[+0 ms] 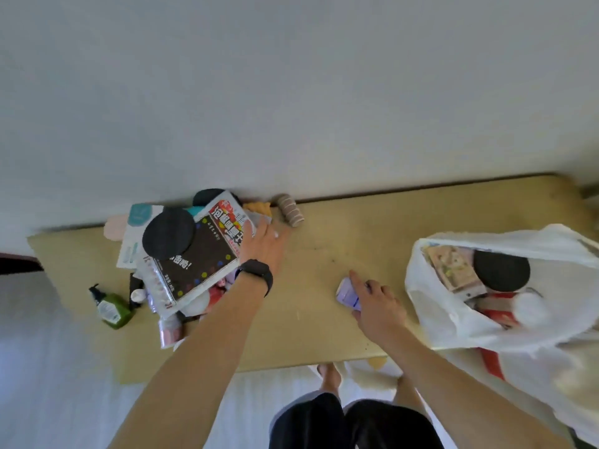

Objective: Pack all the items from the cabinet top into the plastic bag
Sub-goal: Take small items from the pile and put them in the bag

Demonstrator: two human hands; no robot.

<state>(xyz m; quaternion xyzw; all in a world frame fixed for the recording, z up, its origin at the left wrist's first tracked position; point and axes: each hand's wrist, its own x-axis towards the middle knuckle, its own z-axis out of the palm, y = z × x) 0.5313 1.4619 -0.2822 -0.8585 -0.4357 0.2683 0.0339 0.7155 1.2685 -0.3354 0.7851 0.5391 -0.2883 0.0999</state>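
- At lower centre, with right grip curled round pack on worktop, lift clear and drop into bag at right.
- At left, steady pile with flat, empty left grip.

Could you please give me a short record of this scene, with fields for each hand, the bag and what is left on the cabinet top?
left hand: at the right edge of the pile of packets; grip unclear
right hand: holds a small lilac pack, between pile and bag
bag: white plastic, open, at the right end of the cabinet top, several items already inside
still out: pile, green bottle, striped roll
task state: unfinished
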